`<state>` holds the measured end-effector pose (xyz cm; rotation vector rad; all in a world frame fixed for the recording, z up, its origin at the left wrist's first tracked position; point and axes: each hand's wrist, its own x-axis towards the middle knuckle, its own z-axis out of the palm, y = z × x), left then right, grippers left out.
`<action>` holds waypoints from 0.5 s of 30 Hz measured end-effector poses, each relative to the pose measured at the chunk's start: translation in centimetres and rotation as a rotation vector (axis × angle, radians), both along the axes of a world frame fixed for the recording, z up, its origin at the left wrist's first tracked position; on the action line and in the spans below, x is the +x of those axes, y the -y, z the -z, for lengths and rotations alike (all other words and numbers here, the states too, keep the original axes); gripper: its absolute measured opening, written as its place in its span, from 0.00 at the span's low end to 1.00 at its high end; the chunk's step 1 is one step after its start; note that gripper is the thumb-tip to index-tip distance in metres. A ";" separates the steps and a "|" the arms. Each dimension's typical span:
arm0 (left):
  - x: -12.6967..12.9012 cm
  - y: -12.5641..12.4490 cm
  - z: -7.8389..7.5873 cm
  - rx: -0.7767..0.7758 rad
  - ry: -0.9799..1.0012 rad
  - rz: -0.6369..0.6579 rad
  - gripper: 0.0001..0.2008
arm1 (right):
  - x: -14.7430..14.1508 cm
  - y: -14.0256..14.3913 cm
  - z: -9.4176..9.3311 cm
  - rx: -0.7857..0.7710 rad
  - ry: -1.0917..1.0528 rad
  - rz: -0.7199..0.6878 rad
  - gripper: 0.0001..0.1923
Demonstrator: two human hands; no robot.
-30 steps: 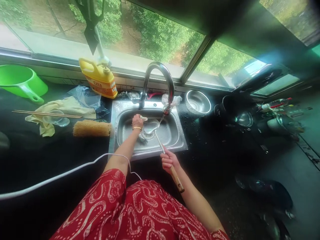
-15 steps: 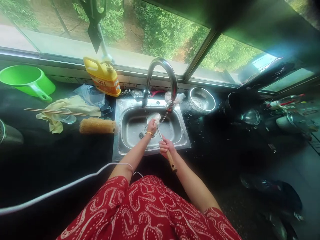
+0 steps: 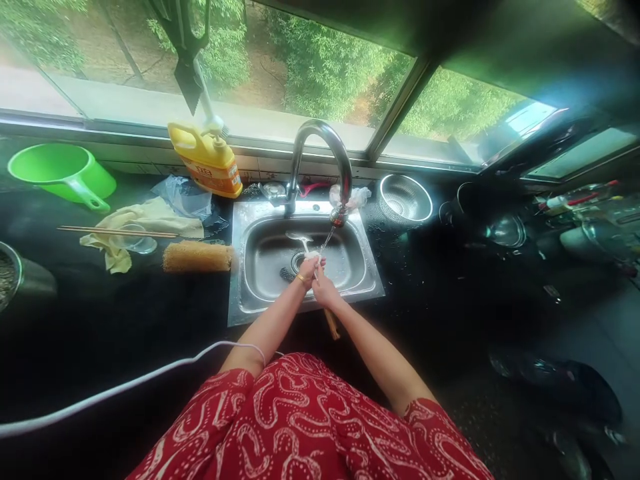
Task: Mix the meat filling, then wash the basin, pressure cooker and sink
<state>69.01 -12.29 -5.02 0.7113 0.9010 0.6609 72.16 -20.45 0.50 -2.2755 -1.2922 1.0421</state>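
Note:
Over the steel sink (image 3: 250, 267), my right hand (image 3: 324, 288) is closed around a long cooking utensil (image 3: 331, 325) with a wooden handle. Its shiny metal head points away from me into the basin; I cannot tell whether it is a ladle or a turner. My left hand (image 3: 307, 270) presses a white scrubbing cloth (image 3: 313, 255), perhaps a sponge, around the metal shaft. Both hands touch or nearly touch. Water runs from the curved faucet (image 3: 339, 215) down beside the cloth. A dark scrubber (image 3: 287, 274) lies near the drain.
Left of the sink are a loofah (image 3: 197, 257), a yellow cloth (image 3: 167, 220) with chopsticks, a yellow jug (image 3: 213, 167) and a green dipper (image 3: 55, 167). To the right stands a steel colander (image 3: 406, 200). A white cable (image 3: 150, 373) crosses my left arm.
My left hand has drawn the white cloth back along the shaft, away from the utensil's head and toward my right hand. The head now shows uncovered, and the wooden handle has shifted slightly left.

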 end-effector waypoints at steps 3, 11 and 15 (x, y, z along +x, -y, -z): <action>-0.5 0.3 -0.1 -0.069 0.076 -0.048 0.09 | -0.1 -0.1 -0.4 -0.054 0.199 -0.073 0.34; -1.8 -4.8 -0.6 -0.282 0.084 -0.115 0.21 | -0.3 1.1 0.0 -0.107 0.272 -0.165 0.29; -1.5 -6.2 0.0 -0.238 -0.090 -0.165 0.13 | -0.5 1.2 0.1 -0.115 0.338 -0.203 0.27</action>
